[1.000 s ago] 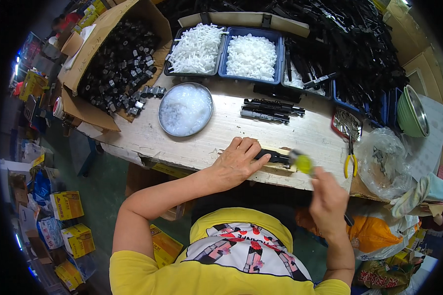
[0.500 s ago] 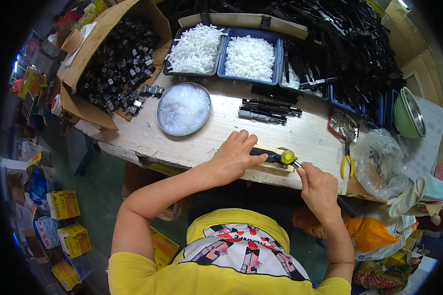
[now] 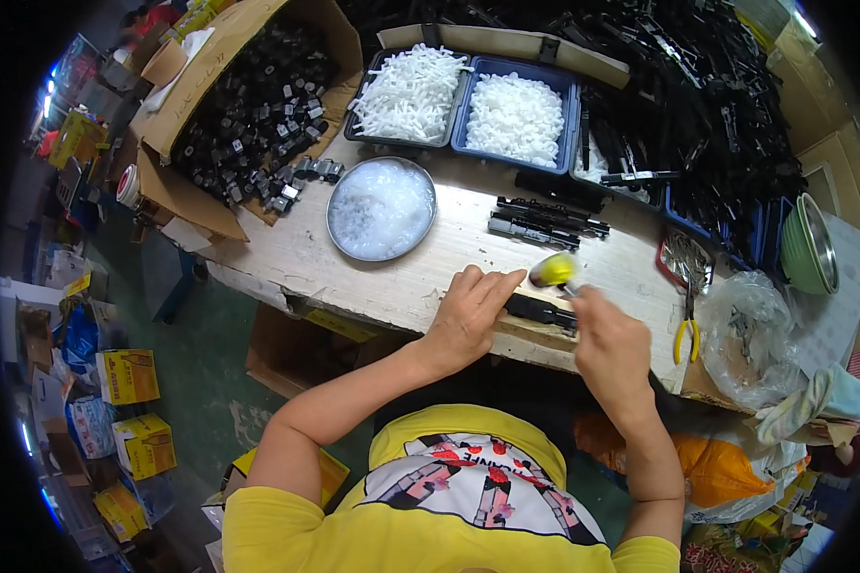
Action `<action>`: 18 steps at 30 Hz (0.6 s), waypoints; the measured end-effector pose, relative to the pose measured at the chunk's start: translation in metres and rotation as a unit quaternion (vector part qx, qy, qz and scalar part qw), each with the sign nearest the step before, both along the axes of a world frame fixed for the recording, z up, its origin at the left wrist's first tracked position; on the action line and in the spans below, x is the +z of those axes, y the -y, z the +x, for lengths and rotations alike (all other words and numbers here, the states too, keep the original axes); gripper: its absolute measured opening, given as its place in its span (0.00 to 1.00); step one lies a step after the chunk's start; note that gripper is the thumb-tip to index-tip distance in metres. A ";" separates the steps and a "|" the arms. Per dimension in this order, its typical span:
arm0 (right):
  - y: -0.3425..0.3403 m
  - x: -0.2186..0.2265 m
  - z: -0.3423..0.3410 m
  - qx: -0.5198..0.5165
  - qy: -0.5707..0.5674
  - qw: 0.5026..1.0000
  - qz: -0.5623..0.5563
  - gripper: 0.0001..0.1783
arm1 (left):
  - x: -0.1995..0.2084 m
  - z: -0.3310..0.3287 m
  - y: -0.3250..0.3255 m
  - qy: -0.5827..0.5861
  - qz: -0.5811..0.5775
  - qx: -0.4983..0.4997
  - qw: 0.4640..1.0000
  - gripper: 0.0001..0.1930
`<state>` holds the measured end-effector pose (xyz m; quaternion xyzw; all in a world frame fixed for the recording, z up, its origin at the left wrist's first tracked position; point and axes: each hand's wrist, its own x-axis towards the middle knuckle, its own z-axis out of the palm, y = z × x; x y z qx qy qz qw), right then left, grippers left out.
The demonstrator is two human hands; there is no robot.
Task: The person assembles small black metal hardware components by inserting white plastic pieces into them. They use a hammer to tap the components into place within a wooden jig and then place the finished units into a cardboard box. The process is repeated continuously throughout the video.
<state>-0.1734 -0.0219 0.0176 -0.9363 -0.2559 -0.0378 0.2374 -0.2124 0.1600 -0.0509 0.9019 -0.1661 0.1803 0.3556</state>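
The left hand (image 3: 466, 310) has its fingers together over the left end of 1 long black part (image 3: 542, 312); whether the thumb is clamped on it is hidden. The right hand (image 3: 616, 344) is closed around the handle of 1 hammer (image 3: 552, 270), whose blurred yellow head is just beyond the part. The black part lies lengthwise near the front edge of the desk (image 3: 454, 248), leaving little surface on the person's side.

Bare desk opens to the left, between the left hand and 1 round metal dish (image 3: 377, 258) of translucent pieces; to the right, another bare patch runs to 1 pair of yellow-handled pliers (image 3: 686, 336). Beyond the hammer lie at least 2 black assemblies (image 3: 533, 231), side by side.

Farther out, 1 dark tray (image 3: 397, 143) holds white sticks and 1 blue tray (image 3: 570, 119) beside it holds short white pieces, both too many to count. At the left, 1 cardboard box (image 3: 201, 72) of black and grey metal parts spills some onto the desk. At the right stand 1 small red tray (image 3: 661, 263) of metal bits, 1 clear plastic bag (image 3: 745, 334) and 1 green bowl (image 3: 805, 250).
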 end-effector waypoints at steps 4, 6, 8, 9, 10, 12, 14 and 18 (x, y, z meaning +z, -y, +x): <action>-0.005 0.005 0.014 0.027 -0.062 0.986 -0.152 0.08 | -0.007 -0.012 0.001 0.024 -0.021 0.048 0.998 0.32; -0.011 0.008 0.014 0.036 -0.001 0.999 -0.040 0.09 | -0.007 -0.016 -0.002 0.024 -0.033 0.068 0.997 0.34; -0.023 0.005 0.009 0.036 0.093 0.984 0.145 0.11 | -0.008 -0.020 -0.006 0.010 -0.050 0.079 0.996 0.37; -0.023 0.007 0.006 0.067 0.045 0.996 0.045 0.11 | -0.008 -0.022 -0.008 -0.001 -0.049 0.085 0.995 0.38; -0.027 -0.003 0.006 0.102 -0.014 0.984 -0.145 0.09 | -0.010 -0.025 -0.010 -0.012 -0.048 0.091 0.995 0.39; -0.034 -0.009 0.009 0.101 -0.030 0.985 -0.140 0.08 | -0.010 -0.030 -0.014 -0.032 -0.048 0.100 0.993 0.40; -0.031 -0.005 0.004 0.087 0.030 0.996 0.003 0.08 | -0.007 -0.034 -0.020 -0.053 -0.049 0.108 0.992 0.40; -0.019 -0.018 -0.011 0.114 0.015 0.990 -0.078 0.07 | -0.005 -0.033 -0.019 -0.093 -0.072 0.092 0.989 0.39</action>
